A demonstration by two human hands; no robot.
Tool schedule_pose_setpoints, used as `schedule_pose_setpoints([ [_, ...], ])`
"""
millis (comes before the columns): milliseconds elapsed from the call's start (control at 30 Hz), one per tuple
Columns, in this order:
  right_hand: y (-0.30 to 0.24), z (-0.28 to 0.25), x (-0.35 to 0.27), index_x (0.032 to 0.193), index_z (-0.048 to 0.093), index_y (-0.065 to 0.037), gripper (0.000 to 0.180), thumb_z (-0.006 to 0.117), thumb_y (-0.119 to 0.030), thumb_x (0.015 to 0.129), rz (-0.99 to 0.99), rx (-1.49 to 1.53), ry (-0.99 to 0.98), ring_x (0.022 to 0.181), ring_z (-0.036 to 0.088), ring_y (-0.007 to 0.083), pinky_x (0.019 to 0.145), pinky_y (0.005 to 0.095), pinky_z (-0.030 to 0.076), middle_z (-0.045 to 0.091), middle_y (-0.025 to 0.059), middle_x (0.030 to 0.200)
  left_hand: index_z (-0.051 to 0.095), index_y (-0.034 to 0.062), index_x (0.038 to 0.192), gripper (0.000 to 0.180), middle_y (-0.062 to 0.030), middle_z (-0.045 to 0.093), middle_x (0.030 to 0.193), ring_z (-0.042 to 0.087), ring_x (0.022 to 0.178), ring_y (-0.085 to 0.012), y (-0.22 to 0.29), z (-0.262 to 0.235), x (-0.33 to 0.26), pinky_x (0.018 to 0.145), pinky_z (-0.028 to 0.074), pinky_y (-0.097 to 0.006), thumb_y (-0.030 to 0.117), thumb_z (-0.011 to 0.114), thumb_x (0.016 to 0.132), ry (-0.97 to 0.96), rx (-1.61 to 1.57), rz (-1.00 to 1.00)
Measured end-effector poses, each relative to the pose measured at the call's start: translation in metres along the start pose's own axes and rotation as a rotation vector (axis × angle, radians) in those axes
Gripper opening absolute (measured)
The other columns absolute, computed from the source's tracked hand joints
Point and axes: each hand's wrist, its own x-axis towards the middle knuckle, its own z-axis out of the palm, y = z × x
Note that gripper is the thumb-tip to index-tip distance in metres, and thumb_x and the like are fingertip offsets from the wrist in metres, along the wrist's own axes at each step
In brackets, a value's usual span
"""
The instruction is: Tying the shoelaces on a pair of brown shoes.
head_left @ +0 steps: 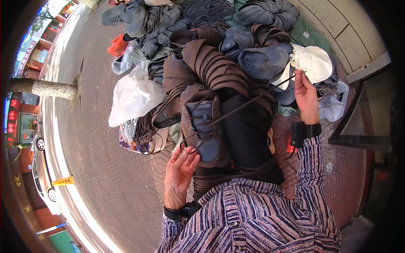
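A brown shoe upper with a grey tongue (203,126) lies on my lap. A dark lace (249,103) runs taut from its eyelets up to the right. My right hand (306,97) pinches the far end of that lace, held high near a white cloth piece (314,63). My left hand (180,170) is at the near end of the shoe upper, fingers curled around the lace where it leaves the eyelets. Both wrists wear dark bands.
A heap of brown and grey shoe uppers (215,63) is piled ahead on the paved ground. White plastic bags (133,95) and an orange bag (117,45) lie at its left. A wooden platform (337,29) is at upper right, a dark frame (363,126) at right.
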Motion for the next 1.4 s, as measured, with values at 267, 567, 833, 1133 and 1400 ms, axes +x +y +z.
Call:
schedule_pose_setpoints([
  [267,-0.015,-0.011,0.012,0.111,0.052,0.009,0.023,0.053,0.003,0.089,-0.028,0.066,0.033,0.1,0.062,0.0231,0.089,0.0288,0.054,0.061,0.0177,0.106,0.049,0.0014,0.117,0.033,-0.0096,0.06,0.105,0.061,0.094,-0.0218,-0.007,0.002,0.012,0.083,0.052,-0.032,-0.001,0.059,0.086,-0.038,0.035,0.116],
  [567,-0.05,-0.026,0.006,0.109,0.058,-0.001,0.021,0.056,-0.01,0.089,-0.329,-1.088,0.169,0.056,0.049,0.0057,0.049,0.019,0.038,0.063,0.0033,0.08,0.047,-0.0005,0.118,0.031,-0.0069,0.056,0.102,0.058,0.09,-0.015,-0.018,0.007,0.013,0.078,0.049,-0.024,0.0,0.056,0.088,0.006,0.349,0.313],
  [833,0.14,0.098,-0.1,0.083,0.06,-0.005,0.009,0.061,-0.003,0.074,-0.588,-1.766,-0.824,0.081,0.055,0.0281,0.07,0.0364,0.046,0.053,0.0087,0.081,0.059,-0.0007,0.108,0.022,-0.0045,0.06,0.064,0.058,0.06,-0.0103,0.0,0.063,0.035,0.054,0.045,-0.027,0.014,0.052,0.093,-0.245,1.469,0.513],
  [1133,0.149,0.099,-0.116,0.078,0.059,-0.004,0.014,0.063,-0.005,0.065,-0.344,-1.89,-0.897,0.079,0.059,0.0286,0.064,0.0413,0.048,0.055,0.0099,0.081,0.036,-0.0044,0.135,0.046,-0.0059,0.061,0.06,0.041,0.044,-0.0037,-0.006,0.068,0.031,0.042,0.031,-0.02,0.022,0.043,0.097,-0.364,1.187,0.085],
  [1400,0.159,0.108,-0.116,0.074,0.054,-0.001,0.014,0.062,-0.004,0.063,-0.528,-1.897,-0.974,0.077,0.057,0.0298,0.063,0.0399,0.048,0.054,0.0121,0.076,0.03,0.0067,0.142,0.046,-0.0078,0.063,0.066,0.036,0.041,-0.0028,0.006,0.06,0.036,0.039,0.027,-0.018,0.022,0.039,0.099,-0.466,1.05,-0.046],
])
